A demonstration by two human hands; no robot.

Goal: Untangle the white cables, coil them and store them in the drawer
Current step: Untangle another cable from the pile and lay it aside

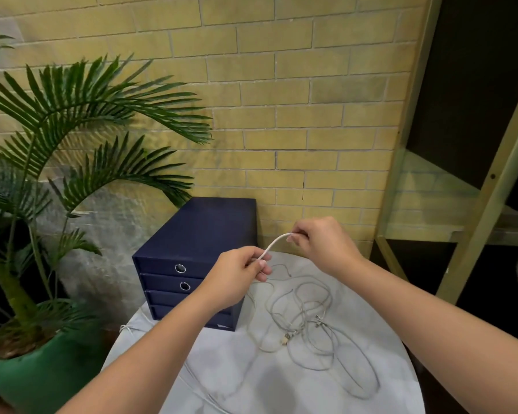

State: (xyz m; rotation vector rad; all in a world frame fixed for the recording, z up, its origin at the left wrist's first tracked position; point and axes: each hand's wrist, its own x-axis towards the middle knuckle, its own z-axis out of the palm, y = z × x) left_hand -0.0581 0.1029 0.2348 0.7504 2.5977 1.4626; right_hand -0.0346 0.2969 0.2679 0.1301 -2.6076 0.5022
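no readable text, labels or numbers — anywhere

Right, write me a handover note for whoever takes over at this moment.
Left hand pinches one white cable; right hand pinches the same cable farther along, a short span arched between them.
The rest lies as a tangle on the table, right of the blue drawer unit, whose visible drawers look shut.
Done: nothing coiled or stored.
Left: untangle, coil, open a drawer, store.
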